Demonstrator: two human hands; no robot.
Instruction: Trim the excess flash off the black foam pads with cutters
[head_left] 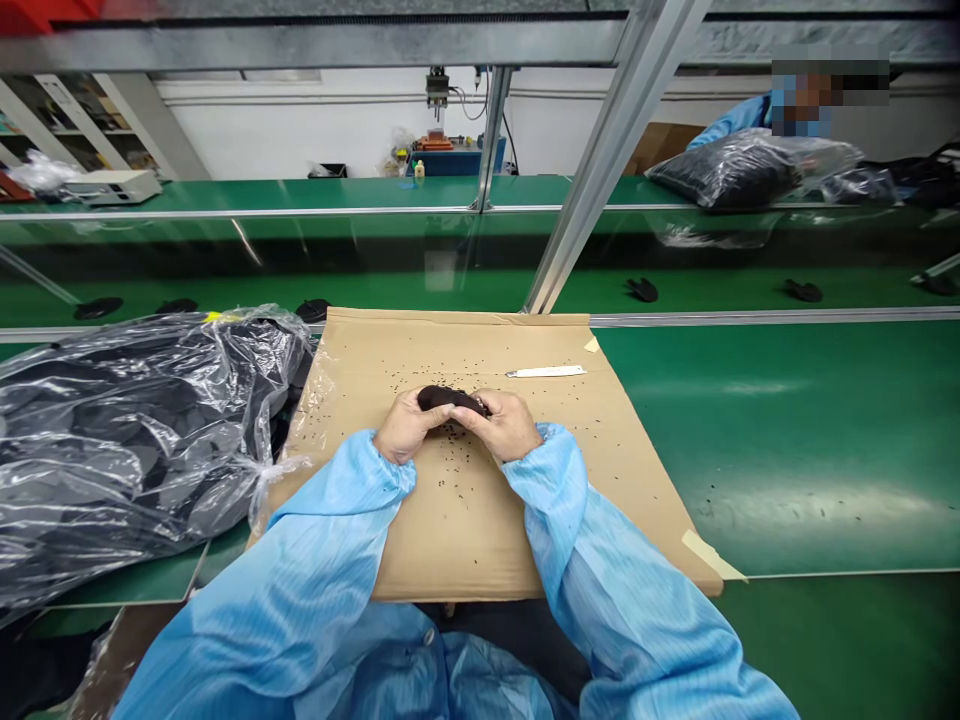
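Between my two hands is a dark, rounded, padded-looking piece (448, 400), held just over the cardboard sheet (480, 550). My left hand (405, 428) grips its left end, with the thumb along the near side. On the other end my right hand (504, 425) is closed, its thumb meeting the left one near the middle. The fingers behind the piece are mostly hidden. Many tiny black bits (455, 462) lie scattered on the cardboard below and around my hands. A white, slim, pen-like cutter (546, 371) rests beyond my right hand.
A large clear plastic bag (142, 440) of dark pieces lies at left. Dark flat pieces (642, 290) sit on the green belt (450, 290) behind. A metal post (592, 180) rises beyond the cardboard. Across, a person's blue sleeve (727, 122) shows behind another filled bag (727, 170).
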